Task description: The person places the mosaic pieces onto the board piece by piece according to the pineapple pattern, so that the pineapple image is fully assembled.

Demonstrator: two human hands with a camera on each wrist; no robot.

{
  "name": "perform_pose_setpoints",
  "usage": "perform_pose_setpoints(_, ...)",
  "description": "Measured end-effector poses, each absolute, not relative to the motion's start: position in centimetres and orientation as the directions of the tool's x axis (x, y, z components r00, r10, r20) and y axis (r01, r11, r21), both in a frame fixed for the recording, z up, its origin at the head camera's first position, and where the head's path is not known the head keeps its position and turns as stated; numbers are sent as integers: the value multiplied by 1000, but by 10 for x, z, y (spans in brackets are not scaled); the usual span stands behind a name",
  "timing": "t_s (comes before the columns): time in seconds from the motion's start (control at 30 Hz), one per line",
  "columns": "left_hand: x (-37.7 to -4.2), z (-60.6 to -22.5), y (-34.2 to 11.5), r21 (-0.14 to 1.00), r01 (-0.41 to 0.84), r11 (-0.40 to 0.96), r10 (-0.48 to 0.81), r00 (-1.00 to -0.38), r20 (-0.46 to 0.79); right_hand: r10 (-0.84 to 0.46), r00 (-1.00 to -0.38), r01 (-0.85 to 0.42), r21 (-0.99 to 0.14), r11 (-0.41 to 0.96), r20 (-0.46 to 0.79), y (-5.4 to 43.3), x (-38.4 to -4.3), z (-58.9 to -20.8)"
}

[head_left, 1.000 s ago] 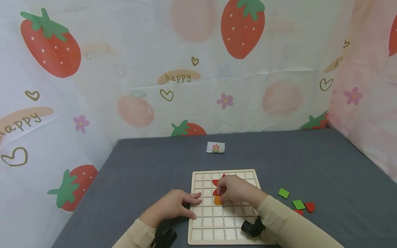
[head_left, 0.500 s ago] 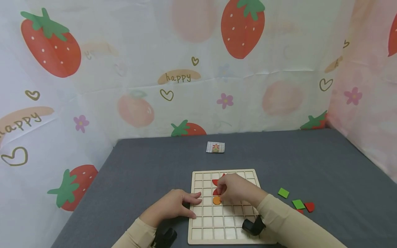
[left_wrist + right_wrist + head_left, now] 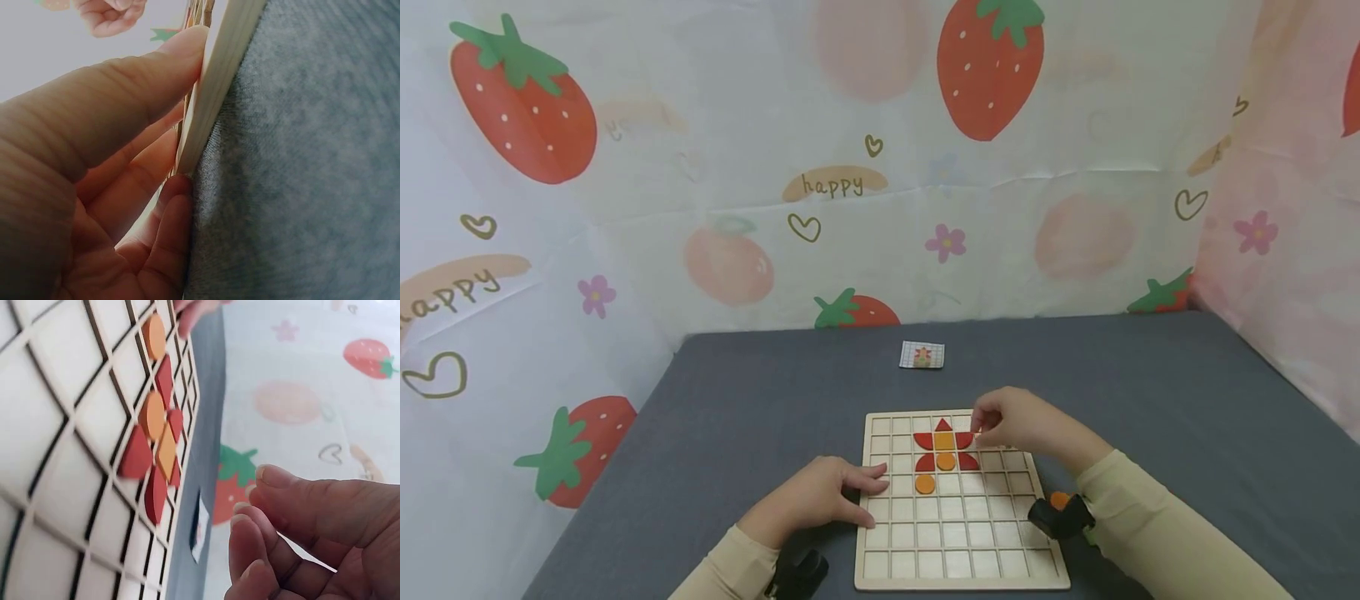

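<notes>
A wooden grid board [image 3: 955,558] lies on the table. Near its far side, a red triangle [image 3: 943,425] and several red petal-shaped pieces [image 3: 969,462] surround an orange square [image 3: 943,442] and an orange disc [image 3: 946,461]. Another orange disc [image 3: 926,483] sits one row nearer, to the left. My left hand [image 3: 831,493] rests at the board's left edge; the thumb and fingers touch it in the left wrist view. Above the far right part of the board is my right hand [image 3: 1022,425]. Its fingers [image 3: 247,540] bend loosely with nothing between them and the thumb.
A small pattern card [image 3: 922,355] lies beyond the board on the grey table cloth [image 3: 775,392]. Right of the board, an orange piece [image 3: 1060,499] shows beside the black wrist camera [image 3: 1063,517]; the right sleeve [image 3: 1165,525] covers that side. A strawberry-print curtain [image 3: 730,125] stands behind.
My right hand has let go of the nearer orange disc, now in its cell, and moved right and away, uncovering the red and orange pieces. The left hand stays at the board's edge.
</notes>
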State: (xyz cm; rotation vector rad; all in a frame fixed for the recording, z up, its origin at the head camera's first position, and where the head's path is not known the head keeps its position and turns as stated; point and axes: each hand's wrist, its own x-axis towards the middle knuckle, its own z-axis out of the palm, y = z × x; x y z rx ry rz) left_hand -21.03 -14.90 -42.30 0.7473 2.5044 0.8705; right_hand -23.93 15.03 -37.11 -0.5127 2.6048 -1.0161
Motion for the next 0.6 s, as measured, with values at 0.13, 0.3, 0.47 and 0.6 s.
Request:
perform_pose_setpoints(0.13,-211,-425,-150,647,365,670,594,-786,-171,-407,-901,-199,-689,697,-153,170,-240,-366)
perform_pose_setpoints(0.3,-211,-425,-150,652,364,666,594,-787,-166,-384,-908,-171,-687,706,-168,196,-243,-368)
perform_pose_setpoints(0.47,-211,-424,-149,654,365,662,595,-787,-164,-376,-908,-162,-676,719,-183,223,-242,-375)
perform_pose_setpoints(0.6,-210,-423,-149,652,366,664,595,-787,-163,-361,-913,-154,-659,736,-190,241,-241,-382)
